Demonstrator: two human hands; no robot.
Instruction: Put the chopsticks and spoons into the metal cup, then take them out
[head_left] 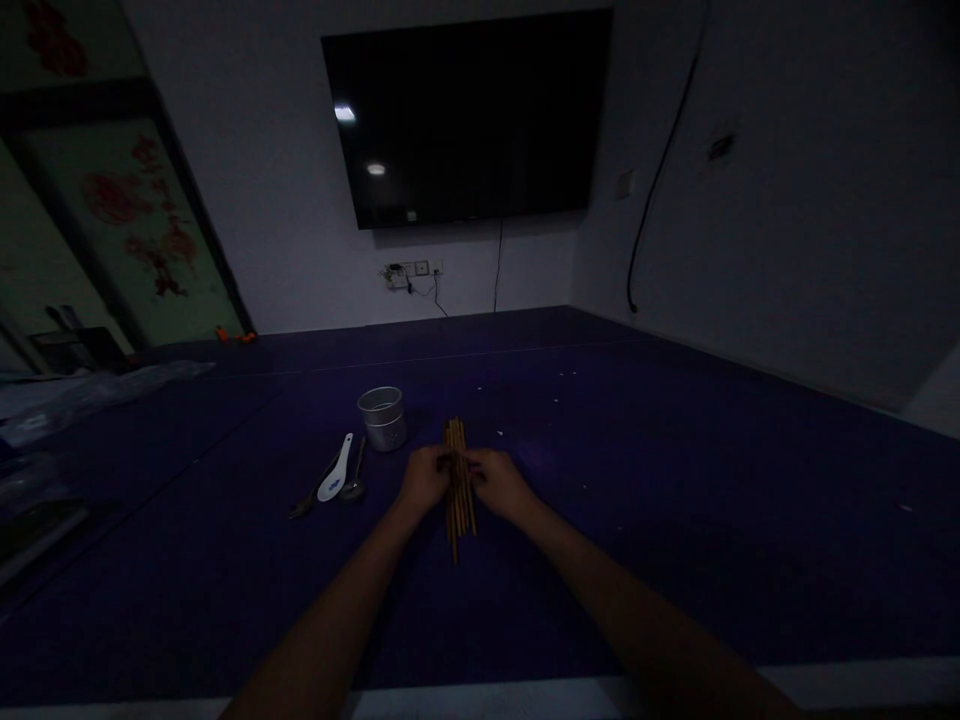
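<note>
A bundle of wooden chopsticks (460, 510) lies lengthwise on the dark blue surface, one stick jutting out toward me. My left hand (427, 478) grips the bundle from its left side, fingers curled against the sticks. From the right, my right hand (495, 483) closes on the same bundle, its fingertips meeting the left ones near the top. Left of my hands stands a metal cup (383, 420), upright. Beside it lie a white ceramic spoon (336, 475), a metal spoon (355, 488) and a fork (304, 505). The undersides of my fingers are hidden.
Crumpled clear plastic (97, 395) lies at the far left. Small white scraps (500, 433) are scattered across the blue surface (675, 450). A television (472, 120) hangs on the back wall above sockets and cables (411, 275). The room is dim.
</note>
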